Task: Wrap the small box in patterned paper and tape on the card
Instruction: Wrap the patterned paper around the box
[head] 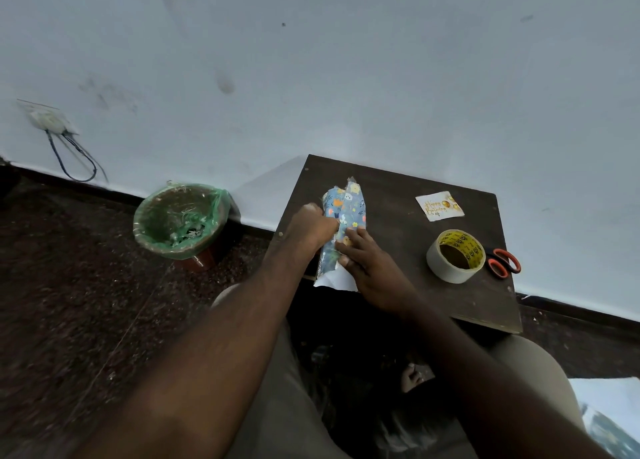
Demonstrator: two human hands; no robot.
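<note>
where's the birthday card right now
In the head view the birthday card lies flat near the far right corner of the table, just beyond the tape roll and the orange-handled scissors.

Left part of small dark table (398, 188) taken by wrapped box (348, 205). Bare strip between it and card (439, 205), open for reaching. Near right, tape roll (441, 268) just beside scissors (504, 263), partly hiding them. Wall (346, 77) close behind far edge; bin (140, 230) on floor at left.

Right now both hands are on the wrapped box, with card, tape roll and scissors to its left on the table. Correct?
No. Head view: left hand and right hand are on the wrapped box, but card, tape roll and scissors lie to its right on the table.
</note>
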